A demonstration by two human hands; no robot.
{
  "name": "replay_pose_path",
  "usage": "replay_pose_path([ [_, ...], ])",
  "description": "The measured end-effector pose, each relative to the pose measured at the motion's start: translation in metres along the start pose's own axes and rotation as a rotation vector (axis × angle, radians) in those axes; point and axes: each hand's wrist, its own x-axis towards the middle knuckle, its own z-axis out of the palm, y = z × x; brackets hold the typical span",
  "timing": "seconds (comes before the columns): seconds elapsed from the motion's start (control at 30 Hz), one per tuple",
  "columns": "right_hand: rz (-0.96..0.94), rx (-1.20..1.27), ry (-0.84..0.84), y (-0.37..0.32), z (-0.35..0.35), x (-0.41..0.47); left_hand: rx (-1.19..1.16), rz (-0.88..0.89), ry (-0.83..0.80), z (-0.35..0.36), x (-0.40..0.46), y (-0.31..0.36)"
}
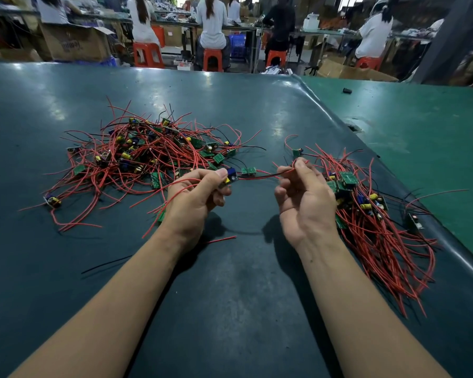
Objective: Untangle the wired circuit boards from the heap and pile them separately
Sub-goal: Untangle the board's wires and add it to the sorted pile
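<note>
A small board (231,177) is pinched in the left hand (195,199), while its wires (268,175) are pinched at the fingertips of the right hand (305,197), stretched between both above the middle of the bench (230,282). The tangled heap (148,156) lies toward the far left, the sorted pile (372,219) along the right edge. The boards are judged light and rigid, the wires limp and snag-prone; hold is best taken on the board edges, not the solder joints.
</note>
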Motion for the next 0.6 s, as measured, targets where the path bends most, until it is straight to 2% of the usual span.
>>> replay_pose_path([
  [0.07, 0.059, 0.106, -0.051, -0.003, 0.001, -0.001, 0.001, -0.001, -0.008, 0.001, -0.002, 0.0],
  [0.13, 0.123, 0.1, -0.153, 0.002, 0.003, -0.004, -0.013, 0.012, 0.002, 0.002, -0.003, 0.0],
  [0.23, 0.073, -0.269, -0.222, 0.02, 0.007, -0.01, 0.002, 0.032, -0.011, 0.0, -0.003, 0.001],
  [0.33, -0.097, -0.536, -0.21, 0.027, 0.005, -0.009, 0.07, 0.039, -0.03, -0.003, -0.005, 0.001],
  [0.43, -0.122, -0.511, -0.166, 0.023, 0.002, -0.007, 0.15, 0.039, -0.056, -0.001, -0.005, 0.0],
  [0.6, -0.174, -0.402, 0.0, 0.015, 0.001, 0.0, 0.237, 0.048, -0.062, 0.0, -0.005, 0.0],
])
